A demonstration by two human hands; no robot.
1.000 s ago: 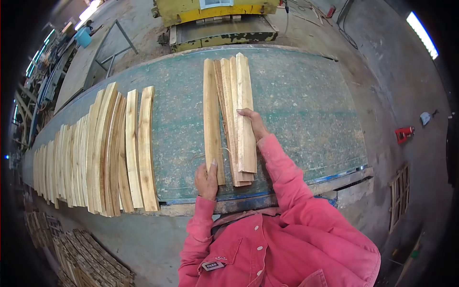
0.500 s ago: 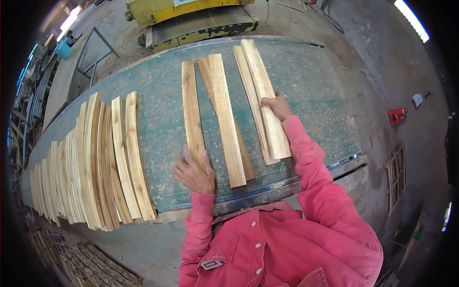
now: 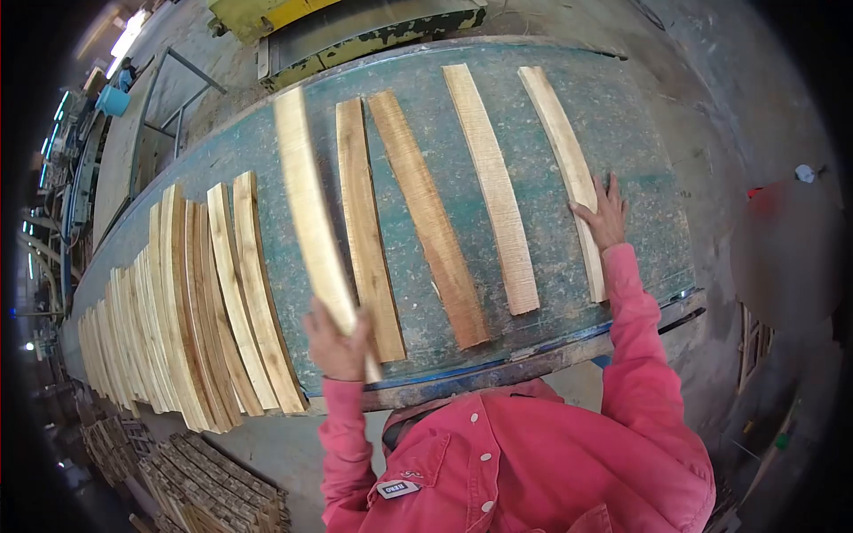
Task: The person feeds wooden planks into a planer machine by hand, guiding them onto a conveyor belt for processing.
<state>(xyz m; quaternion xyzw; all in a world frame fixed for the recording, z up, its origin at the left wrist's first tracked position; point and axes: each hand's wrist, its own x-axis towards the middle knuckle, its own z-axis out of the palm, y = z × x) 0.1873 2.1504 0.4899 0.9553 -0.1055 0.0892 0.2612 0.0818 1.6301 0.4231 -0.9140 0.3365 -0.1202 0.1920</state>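
My left hand (image 3: 338, 342) is closed round the near end of a pale wooden strip (image 3: 311, 195), which is smeared by motion and slants over the table at the left. Just right of it lies a brown wooden strip (image 3: 366, 235), and beyond that a redder, rough-edged strip (image 3: 431, 222). A pale strip with a ridged face (image 3: 494, 191) lies farther right, apart from the others. My right hand (image 3: 606, 213) rests at the rightmost strip (image 3: 569, 178), fingers spread and thumb over the wood.
A long row of wooden strips (image 3: 182, 302) stands packed at the left of the green worktable (image 3: 644, 178). Behind the table is a yellow machine (image 3: 373, 44). More stacked wood (image 3: 213, 484) sits on the floor at the lower left.
The overlapping strips now lie spread apart. My right hand has moved right with one strip. My left hand has gone from the brown strip to a pale one, now at the left.
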